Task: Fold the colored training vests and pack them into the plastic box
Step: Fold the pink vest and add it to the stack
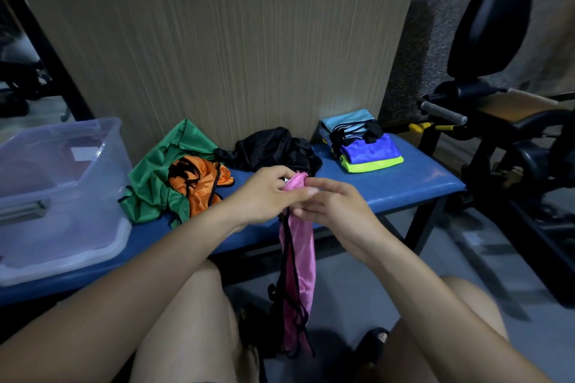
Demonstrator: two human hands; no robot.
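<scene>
A pink vest (pixel 300 255) with black trim hangs down in front of the blue bench (pixel 404 183), its top end bunched between both hands. My left hand (pixel 267 193) grips that top end, and my right hand (pixel 329 205) pinches it from the right. On the bench lie a crumpled green vest (pixel 155 177), an orange vest (pixel 199 180) on top of it, and a black vest (pixel 273 146). A folded stack of light blue, blue and neon yellow vests (pixel 364 146) sits at the bench's right end. The clear plastic box (pixel 59 183) stands at the left end.
A wood-grain panel (pixel 217 40) rises behind the bench. Black gym equipment (pixel 513 121) with a padded handle stands to the right. My bare knees and sandalled feet are below, over a grey floor.
</scene>
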